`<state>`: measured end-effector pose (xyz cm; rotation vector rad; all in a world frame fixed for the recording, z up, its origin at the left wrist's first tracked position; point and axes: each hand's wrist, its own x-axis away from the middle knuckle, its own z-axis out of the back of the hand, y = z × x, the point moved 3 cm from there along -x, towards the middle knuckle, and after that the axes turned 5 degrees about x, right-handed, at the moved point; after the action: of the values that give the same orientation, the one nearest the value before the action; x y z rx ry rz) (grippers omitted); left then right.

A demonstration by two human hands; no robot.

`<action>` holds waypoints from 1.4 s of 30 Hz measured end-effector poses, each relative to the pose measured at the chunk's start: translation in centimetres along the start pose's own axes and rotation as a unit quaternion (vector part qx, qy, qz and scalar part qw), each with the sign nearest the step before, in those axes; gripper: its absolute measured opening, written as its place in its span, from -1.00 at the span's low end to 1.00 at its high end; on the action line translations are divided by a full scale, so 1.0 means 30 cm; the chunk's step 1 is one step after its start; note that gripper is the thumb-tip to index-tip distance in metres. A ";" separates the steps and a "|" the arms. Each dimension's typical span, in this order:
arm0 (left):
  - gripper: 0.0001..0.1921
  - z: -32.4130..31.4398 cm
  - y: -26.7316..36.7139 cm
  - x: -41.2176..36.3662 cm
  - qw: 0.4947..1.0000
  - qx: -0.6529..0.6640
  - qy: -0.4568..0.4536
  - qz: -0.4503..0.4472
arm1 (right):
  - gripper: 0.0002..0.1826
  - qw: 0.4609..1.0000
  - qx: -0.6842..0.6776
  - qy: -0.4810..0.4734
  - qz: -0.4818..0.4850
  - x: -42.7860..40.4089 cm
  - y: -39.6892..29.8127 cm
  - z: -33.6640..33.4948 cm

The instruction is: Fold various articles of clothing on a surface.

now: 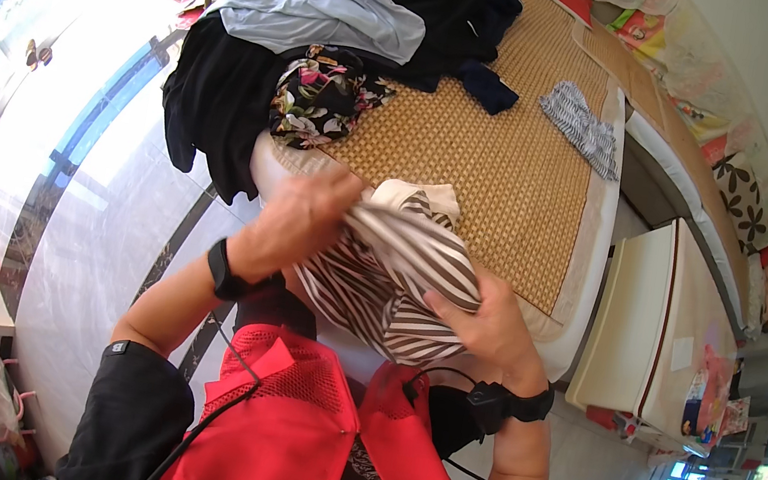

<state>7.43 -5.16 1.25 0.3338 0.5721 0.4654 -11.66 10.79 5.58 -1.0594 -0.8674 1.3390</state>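
A brown-and-white striped garment (pixel 383 293) hangs bunched between my hands, partly over the near edge of a bed. My left hand (pixel 308 217), blurred, grips its upper left part. On the right, my right hand (pixel 492 317) pinches a fold, thumb on top. Behind the stripes shows a cream cloth part (pixel 421 193), resting on the woven mat (pixel 460 139) that covers the bed. To the left of the mat lies a black floral garment (pixel 320 98), close beyond my left hand.
Black clothing (pixel 221 101) hangs off the bed's left side. A light blue garment (pixel 323 8) tops the heap at the back. A small dark navy cloth (pixel 487 87) and a grey striped cloth (pixel 583 124) lie on the mat. A cream cabinet (pixel 630 324) stands at the right.
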 end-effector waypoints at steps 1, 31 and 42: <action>-0.57 0.038 -0.012 -0.032 0.997 -0.035 0.070 -0.029 | -0.56 0.993 0.111 -0.023 -0.028 0.001 -0.009 -0.006; -0.67 -0.114 0.100 -0.073 0.698 0.667 -0.086 0.246 | -0.77 0.971 0.085 0.214 0.061 -0.069 0.056 -0.039; -0.68 -0.065 0.162 -0.044 0.555 0.769 -0.043 0.314 | -0.66 0.971 -0.183 0.150 -0.016 -0.060 0.146 -0.033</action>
<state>3.73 -1.37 2.34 2.3434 0.6248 0.5059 -12.25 8.64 1.29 -1.4846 -0.9161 0.9756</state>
